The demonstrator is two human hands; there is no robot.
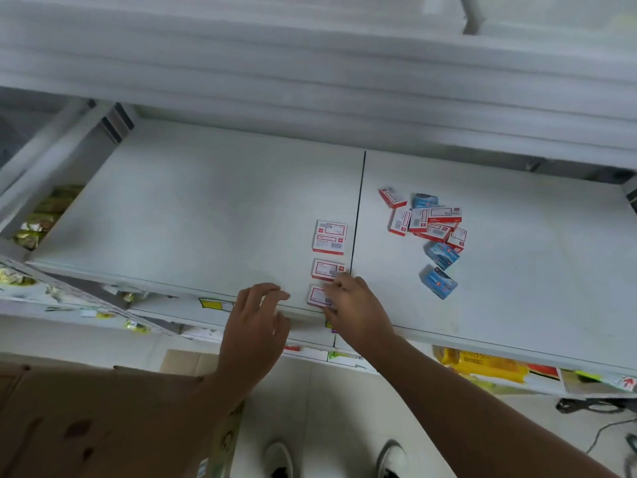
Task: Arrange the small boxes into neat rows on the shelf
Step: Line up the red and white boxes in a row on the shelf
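Observation:
Small red-and-white boxes lie flat in a column on the white shelf (206, 208), just left of its dark seam: two touching ones (330, 237), one below (327, 269), and the nearest (316, 295) at the front edge. My right hand (351, 305) lies over the nearest box's right side, fingertips touching it and the box above. My left hand (256, 319) hovers at the shelf's front edge with loosely curled fingers, holding nothing. A loose heap of red-and-white boxes (427, 219) and blue boxes (439, 270) lies right of the seam.
A shelf above (310, 63) overhangs the back. Lower shelves hold yellow packets (482, 367) on the right and green-gold packets (41, 219) on the left. A brown cardboard carton (96, 422) stands at my lower left. My shoes (393, 460) show on the tiled floor.

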